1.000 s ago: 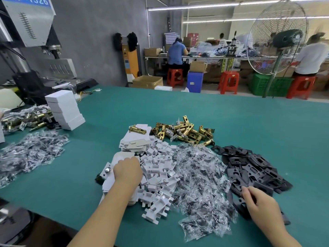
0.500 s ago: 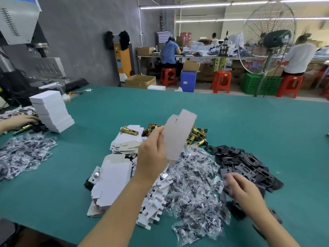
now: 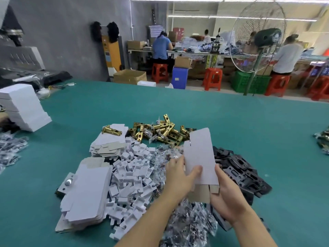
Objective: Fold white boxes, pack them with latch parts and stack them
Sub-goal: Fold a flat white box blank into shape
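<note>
I hold a flat white box blank (image 3: 199, 157) upright above the parts, its brown bottom flaps hanging open. My left hand (image 3: 179, 177) grips its left edge with the thumb across the face. My right hand (image 3: 226, 198) cups its lower right corner and flaps. A stack of flat white blanks (image 3: 87, 195) lies at the lower left, a second stack (image 3: 108, 141) behind it with one brass latch (image 3: 111, 131) on top. Brass latch parts (image 3: 160, 131) are heaped beyond. White inserts (image 3: 131, 175), bagged screws (image 3: 192, 227) and black plates (image 3: 238, 172) surround my hands.
Finished white boxes (image 3: 23, 107) are stacked at the far left on the green table (image 3: 231, 122). More bagged parts (image 3: 8, 150) lie at the left edge, another pile (image 3: 324, 141) at the right. A standing fan (image 3: 258, 38), stools and seated people are beyond the table.
My left hand lifted a blank off the stack and carried it right. My right hand left the black plates and took hold of the blank's lower right.
</note>
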Action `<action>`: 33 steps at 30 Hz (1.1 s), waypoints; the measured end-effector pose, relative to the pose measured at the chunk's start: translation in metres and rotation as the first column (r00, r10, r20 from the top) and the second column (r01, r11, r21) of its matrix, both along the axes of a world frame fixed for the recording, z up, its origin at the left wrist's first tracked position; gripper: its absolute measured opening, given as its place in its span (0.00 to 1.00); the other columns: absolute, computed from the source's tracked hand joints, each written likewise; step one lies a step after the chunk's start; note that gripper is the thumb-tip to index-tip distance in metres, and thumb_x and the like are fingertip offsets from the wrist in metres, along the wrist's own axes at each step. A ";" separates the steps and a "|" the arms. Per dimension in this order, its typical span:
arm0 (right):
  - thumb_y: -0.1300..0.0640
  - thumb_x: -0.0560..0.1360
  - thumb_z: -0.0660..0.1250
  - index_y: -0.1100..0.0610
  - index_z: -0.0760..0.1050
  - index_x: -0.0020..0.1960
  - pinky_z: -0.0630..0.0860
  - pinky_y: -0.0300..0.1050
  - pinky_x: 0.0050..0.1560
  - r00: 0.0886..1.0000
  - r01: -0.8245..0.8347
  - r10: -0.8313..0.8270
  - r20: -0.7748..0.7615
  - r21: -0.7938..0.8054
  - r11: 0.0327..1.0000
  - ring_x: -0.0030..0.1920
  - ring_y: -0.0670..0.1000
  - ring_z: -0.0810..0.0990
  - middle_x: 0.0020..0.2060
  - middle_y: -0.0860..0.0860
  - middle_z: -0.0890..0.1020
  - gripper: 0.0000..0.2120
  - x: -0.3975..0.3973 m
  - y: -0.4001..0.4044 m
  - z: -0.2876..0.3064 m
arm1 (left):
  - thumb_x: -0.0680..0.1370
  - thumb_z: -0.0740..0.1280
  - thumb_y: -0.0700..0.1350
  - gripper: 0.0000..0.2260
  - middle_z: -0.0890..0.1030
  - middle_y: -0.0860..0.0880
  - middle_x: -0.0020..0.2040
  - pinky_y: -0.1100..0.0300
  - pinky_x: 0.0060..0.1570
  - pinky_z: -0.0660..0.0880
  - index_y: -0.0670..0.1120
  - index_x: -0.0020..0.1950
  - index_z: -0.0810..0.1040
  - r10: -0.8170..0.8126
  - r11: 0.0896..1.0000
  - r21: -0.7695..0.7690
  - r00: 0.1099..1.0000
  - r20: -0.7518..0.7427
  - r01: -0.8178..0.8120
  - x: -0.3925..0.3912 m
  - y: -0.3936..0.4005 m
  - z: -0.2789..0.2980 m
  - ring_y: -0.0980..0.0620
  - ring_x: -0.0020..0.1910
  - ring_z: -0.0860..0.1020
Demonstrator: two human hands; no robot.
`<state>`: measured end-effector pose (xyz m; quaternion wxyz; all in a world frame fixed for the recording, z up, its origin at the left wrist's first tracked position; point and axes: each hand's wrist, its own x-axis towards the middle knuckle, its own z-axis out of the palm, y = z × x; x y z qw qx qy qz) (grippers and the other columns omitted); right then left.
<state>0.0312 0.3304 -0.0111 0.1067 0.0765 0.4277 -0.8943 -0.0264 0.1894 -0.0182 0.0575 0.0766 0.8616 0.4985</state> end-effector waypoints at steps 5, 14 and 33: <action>0.38 0.73 0.73 0.53 0.76 0.72 0.82 0.55 0.56 0.996 -0.084 0.087 -0.034 0.088 0.993 0.66 0.61 0.80 0.68 0.60 0.79 0.33 -0.011 0.014 -0.021 | 0.77 0.64 0.67 0.25 0.70 0.58 0.63 0.50 0.63 0.76 0.62 0.71 0.69 -0.168 0.983 0.082 0.985 0.046 0.164 -0.003 0.003 0.001 0.55 0.61 0.72; 0.36 0.63 0.81 0.26 0.69 0.67 0.83 0.42 0.52 0.930 0.304 -0.074 -0.361 0.638 0.707 0.56 0.44 0.84 0.58 0.38 0.82 0.36 -0.012 0.020 -0.028 | 0.71 0.73 0.61 0.13 0.87 0.50 0.46 0.47 0.43 0.84 0.56 0.51 0.85 -0.101 0.864 0.500 0.993 0.057 0.059 -0.013 -0.004 0.019 0.50 0.44 0.86; 0.36 0.74 0.56 0.47 0.85 0.59 0.84 0.52 0.46 0.996 -0.063 0.057 0.070 0.080 0.995 0.55 0.61 0.86 0.60 0.60 0.84 0.26 0.003 0.026 -0.020 | 0.73 0.69 0.67 0.26 0.64 0.61 0.77 0.56 0.69 0.71 0.77 0.70 0.66 -0.195 0.974 0.062 0.945 -0.264 0.219 -0.011 -0.003 -0.009 0.58 0.76 0.63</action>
